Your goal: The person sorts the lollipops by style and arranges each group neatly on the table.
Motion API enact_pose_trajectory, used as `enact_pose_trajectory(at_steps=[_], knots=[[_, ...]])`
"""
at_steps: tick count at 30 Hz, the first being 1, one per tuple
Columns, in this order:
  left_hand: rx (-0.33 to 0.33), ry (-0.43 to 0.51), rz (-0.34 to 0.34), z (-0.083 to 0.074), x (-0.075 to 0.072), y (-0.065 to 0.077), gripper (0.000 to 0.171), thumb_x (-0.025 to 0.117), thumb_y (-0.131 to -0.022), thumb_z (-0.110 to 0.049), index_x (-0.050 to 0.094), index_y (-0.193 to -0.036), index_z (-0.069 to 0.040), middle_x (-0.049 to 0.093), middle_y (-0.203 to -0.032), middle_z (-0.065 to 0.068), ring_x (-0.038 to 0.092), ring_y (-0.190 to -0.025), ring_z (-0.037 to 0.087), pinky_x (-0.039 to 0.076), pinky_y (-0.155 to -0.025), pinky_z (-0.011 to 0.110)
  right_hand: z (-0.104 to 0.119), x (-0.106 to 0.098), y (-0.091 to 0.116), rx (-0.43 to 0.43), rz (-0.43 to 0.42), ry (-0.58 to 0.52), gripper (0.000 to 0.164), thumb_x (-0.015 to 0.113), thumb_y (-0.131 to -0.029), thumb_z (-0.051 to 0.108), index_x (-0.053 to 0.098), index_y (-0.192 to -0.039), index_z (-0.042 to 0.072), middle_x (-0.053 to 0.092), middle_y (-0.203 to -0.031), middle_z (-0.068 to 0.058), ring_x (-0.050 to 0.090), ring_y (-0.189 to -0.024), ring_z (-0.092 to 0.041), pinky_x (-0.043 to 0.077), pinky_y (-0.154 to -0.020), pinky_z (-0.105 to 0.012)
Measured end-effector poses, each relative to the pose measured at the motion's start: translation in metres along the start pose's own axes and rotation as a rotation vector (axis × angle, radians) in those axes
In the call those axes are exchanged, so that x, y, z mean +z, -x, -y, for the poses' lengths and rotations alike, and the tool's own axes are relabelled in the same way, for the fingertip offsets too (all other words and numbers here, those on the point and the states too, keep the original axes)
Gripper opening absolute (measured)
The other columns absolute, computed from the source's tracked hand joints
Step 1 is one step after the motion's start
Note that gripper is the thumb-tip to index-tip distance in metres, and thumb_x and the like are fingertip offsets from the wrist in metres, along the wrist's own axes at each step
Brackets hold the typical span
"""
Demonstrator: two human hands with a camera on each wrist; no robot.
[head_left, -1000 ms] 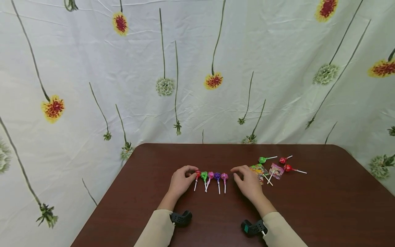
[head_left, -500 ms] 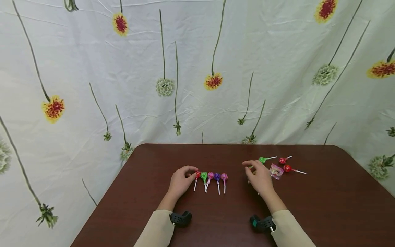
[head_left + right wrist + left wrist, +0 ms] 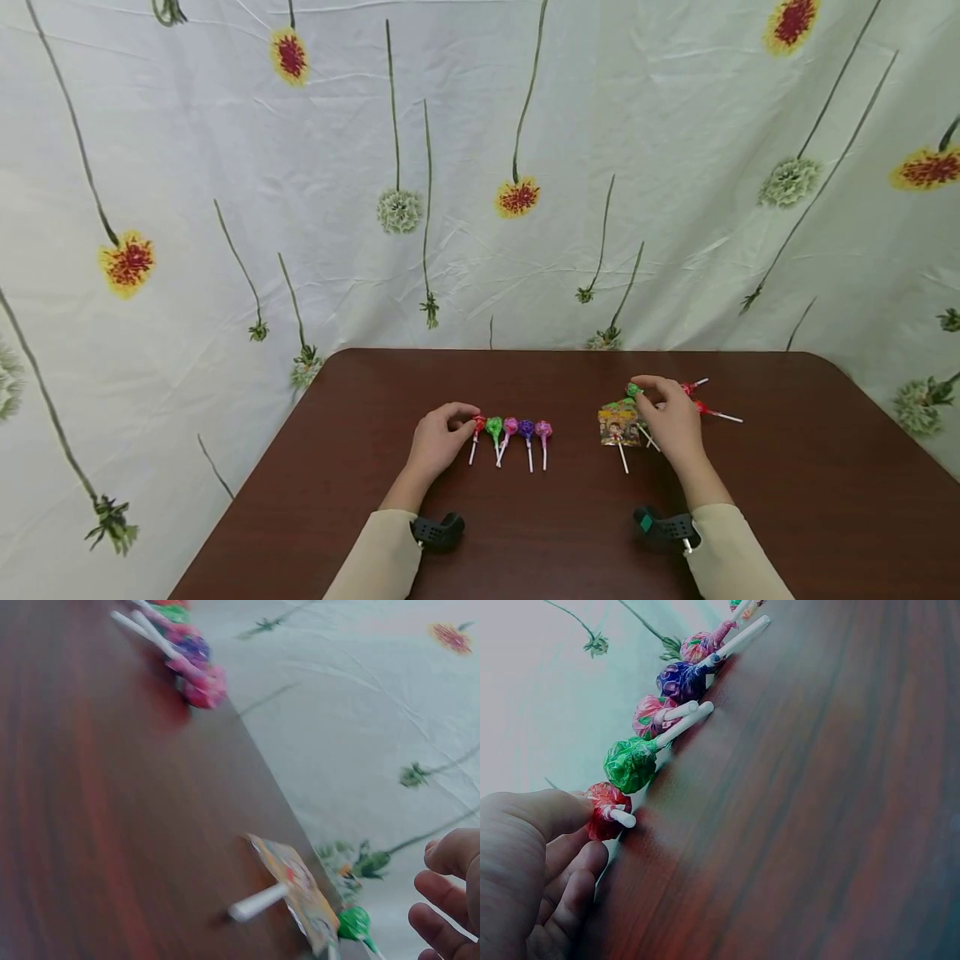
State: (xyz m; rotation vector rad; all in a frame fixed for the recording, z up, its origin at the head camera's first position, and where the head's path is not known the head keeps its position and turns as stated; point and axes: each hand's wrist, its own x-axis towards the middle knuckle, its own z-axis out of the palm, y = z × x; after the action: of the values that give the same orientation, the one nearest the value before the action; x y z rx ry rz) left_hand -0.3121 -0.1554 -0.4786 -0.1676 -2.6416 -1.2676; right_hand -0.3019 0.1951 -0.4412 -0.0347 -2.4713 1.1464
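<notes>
My left hand (image 3: 438, 437) pinches the red lollipop (image 3: 609, 814) at the left end of a row on the table. Beside it lie a green lollipop (image 3: 632, 765), a pink one (image 3: 651, 716), a purple one (image 3: 681, 681) and another pink one (image 3: 543, 429), sticks toward me. Over a looser group on the right, my right hand (image 3: 675, 417) hovers with parted fingers and holds nothing. Left of it lies a lollipop in a flat printed wrapper (image 3: 617, 427). A green lollipop (image 3: 633, 389) shows by its fingertips. The hand hides part of this group.
Two red lollipops (image 3: 702, 407) lie right of my right hand, partly covered by it. The brown table (image 3: 375, 383) ends at a pale flowered cloth (image 3: 465, 283) hanging behind. A dark band (image 3: 438, 531) circles each wrist.
My right hand has moved right, away from the row and over the loose group, uncovering the flat-wrapped lollipop. The left hand stays at the red lollipop.
</notes>
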Motion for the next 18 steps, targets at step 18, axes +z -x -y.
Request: enact_pose_trajectory(at_steps=[18], knots=[[-0.007,-0.001,0.002,0.000,0.000,0.000,0.016,0.072,-0.092,-0.023,0.075,-0.107,-0.024,0.073,-0.100,-0.003,0.054,-0.076,0.012,0.043,-0.063,0.026,-0.027,-0.035,-0.004,0.105,-0.067,0.040,0.034,0.064,-0.096,0.014,0.064,-0.129,0.006,0.058,-0.129,-0.024,0.048,-0.115,-0.042,0.038,-0.088,-0.054]])
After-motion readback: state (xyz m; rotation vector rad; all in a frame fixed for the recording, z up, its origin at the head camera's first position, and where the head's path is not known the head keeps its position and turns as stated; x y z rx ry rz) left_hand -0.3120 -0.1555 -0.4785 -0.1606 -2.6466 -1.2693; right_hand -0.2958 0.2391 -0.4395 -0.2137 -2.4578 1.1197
